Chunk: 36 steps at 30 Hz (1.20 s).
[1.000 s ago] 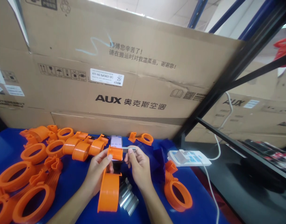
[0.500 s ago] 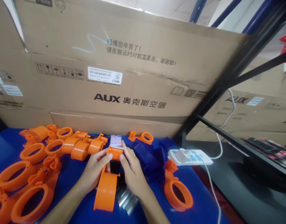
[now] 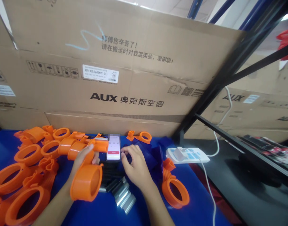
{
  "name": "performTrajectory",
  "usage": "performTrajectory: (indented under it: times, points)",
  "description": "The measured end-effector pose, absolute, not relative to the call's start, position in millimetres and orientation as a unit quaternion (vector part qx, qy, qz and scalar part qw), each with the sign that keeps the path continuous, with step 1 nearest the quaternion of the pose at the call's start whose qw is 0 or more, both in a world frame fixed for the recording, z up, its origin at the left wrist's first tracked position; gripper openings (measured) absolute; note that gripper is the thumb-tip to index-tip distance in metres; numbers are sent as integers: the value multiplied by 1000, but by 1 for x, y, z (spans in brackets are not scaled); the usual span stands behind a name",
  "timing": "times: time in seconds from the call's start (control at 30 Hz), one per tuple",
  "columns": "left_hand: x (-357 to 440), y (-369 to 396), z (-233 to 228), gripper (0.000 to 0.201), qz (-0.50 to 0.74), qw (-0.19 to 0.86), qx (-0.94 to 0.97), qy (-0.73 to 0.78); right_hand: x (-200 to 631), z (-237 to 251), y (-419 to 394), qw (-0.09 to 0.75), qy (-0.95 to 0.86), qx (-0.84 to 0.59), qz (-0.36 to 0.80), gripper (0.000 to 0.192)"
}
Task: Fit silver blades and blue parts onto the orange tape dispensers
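My left hand grips an orange plastic tape dispenser by its neck, its wide ring end pointing toward me. My right hand hovers empty with fingers spread, beside a phone that lies on the blue table showing a timer screen. A stack of grey metal blades lies just below my hands, next to a dark block.
Several orange dispenser bodies are heaped at the left; one lies at the right, another at the back. A white power strip with a cable sits at the right. A large cardboard box walls the back, with a black rack beside it.
My left hand has swung the orange dispenser away to the left, uncovering the phone. My right hand has let go of the dispenser's head and opened.
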<state>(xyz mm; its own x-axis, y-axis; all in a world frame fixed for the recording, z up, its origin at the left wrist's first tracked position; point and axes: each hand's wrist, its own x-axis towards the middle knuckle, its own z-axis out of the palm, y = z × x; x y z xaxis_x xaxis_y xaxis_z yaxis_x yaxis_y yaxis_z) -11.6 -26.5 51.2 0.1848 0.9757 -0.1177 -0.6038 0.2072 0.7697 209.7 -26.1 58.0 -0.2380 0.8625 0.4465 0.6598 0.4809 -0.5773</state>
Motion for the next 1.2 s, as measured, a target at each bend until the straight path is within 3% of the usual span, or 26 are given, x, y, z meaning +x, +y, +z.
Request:
performTrajectory:
  times: [0.1,0.17,0.33,0.43,0.53,0.67,0.8,1.0,1.2]
  points:
    - [-17,-25,54,47,544,749,247,286,213,57,-27,254,-838,-460,143,5]
    - [-19,-24,53,46,545,762,223,270,212,56,-30,199,-868,-424,164,16]
    - [-22,-24,51,48,529,779,188,278,197,49,-36,180,-886,-387,180,30]
    - [-20,-25,51,48,534,767,195,298,189,46,-37,177,-891,-380,174,23]
    - [-16,-24,49,48,543,755,201,306,190,47,-34,216,-882,-390,152,14]
    - [-7,-19,42,40,612,674,234,341,203,52,-25,366,-803,-452,130,8]
    - [11,-21,31,37,634,607,311,364,208,49,-21,476,-734,-464,138,18]
    - [25,-29,17,55,596,586,379,397,201,41,-24,492,-739,-453,80,25]
    - [25,-34,23,50,596,559,430,385,198,46,-28,480,-777,-404,51,29]
